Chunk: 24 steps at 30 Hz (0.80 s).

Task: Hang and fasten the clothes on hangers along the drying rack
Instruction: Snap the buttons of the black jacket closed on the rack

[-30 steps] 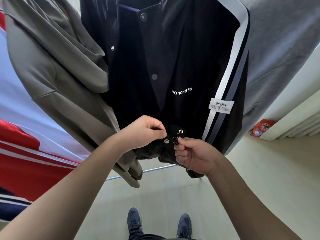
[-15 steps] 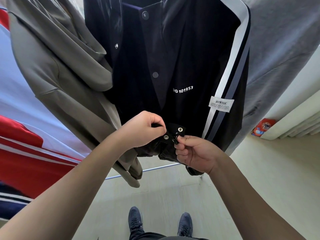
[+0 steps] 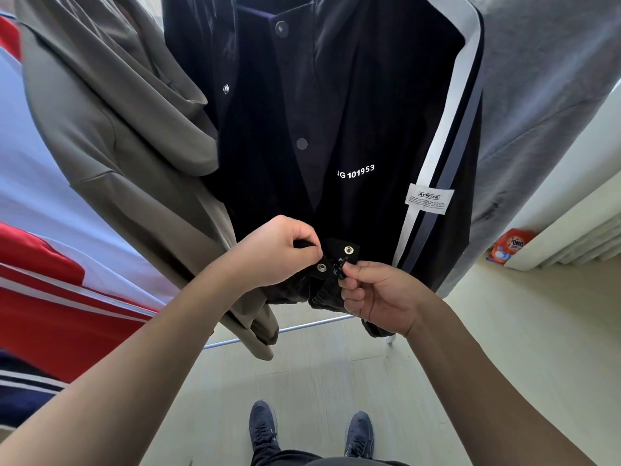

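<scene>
**Both hands pinched on the hem snaps of the black jacket**

The black jacket [image 3: 336,129] hangs in the upper middle of the frame, front toward me, its hem bunched at the frame's centre. My left hand [image 3: 272,252] is closed in a pinch on the left flap of the hem, thumb and forefinger pressed on the cloth just above a silver snap [image 3: 322,267]. My right hand [image 3: 379,295] is closed too, fingertips [image 3: 351,268] nipping the right flap's edge just below a second silver snap [image 3: 348,250]. The two flaps touch between my hands; whether any snap there is mated I cannot tell. Higher up the placket, two dark snaps sit closed.

A white and grey stripe [image 3: 437,156] runs down the jacket's right side, with a white label [image 3: 428,199] on it. A khaki garment [image 3: 111,136] hangs just beside the jacket at upper left, touching it. A grey garment [image 3: 551,79] fills the upper right. Red, white and navy cloth [image 3: 50,297] lies at the left edge. The rack's lower bar [image 3: 302,327] crosses behind my wrists. An orange detergent bag [image 3: 510,245] sits on the floor at right, closed, contents hidden. My shoes [image 3: 263,423] show at the bottom.

Against a second ago, both hands sit slightly higher in the frame, pinches unchanged, and the flaps are no closer.
</scene>
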{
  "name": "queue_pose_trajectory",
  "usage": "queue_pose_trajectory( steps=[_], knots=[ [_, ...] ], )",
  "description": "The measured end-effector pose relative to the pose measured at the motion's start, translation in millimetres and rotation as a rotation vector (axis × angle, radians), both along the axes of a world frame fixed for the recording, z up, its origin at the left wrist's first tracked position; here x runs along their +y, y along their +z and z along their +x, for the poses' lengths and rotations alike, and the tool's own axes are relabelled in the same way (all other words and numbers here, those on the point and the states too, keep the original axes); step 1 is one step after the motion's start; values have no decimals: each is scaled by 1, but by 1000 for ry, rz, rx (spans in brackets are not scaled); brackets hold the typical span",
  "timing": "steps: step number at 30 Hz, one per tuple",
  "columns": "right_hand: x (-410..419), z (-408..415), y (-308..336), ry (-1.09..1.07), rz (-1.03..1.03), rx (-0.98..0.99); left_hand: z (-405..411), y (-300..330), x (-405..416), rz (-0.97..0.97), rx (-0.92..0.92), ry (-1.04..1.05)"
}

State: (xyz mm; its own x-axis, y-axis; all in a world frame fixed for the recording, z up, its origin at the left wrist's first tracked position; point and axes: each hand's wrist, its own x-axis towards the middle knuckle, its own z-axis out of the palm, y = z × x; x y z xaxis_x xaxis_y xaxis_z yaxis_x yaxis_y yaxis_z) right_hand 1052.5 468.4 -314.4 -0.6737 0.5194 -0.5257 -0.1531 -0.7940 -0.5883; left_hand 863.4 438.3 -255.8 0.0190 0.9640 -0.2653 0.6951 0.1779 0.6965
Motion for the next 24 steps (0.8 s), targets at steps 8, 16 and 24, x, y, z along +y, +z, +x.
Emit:
queue_pose_trajectory(
  steps=[8,16,24],
  knots=[
    [-2,-2,1,-14,-7,-9,3,0,0,-18,6,-38],
    [-3,-5,-3,-66,17,-32,5,-7,-2,-31,11,-47],
    [5,-2,4,-89,58,-38,1,-3,-15,198,97,-55]
  ],
)
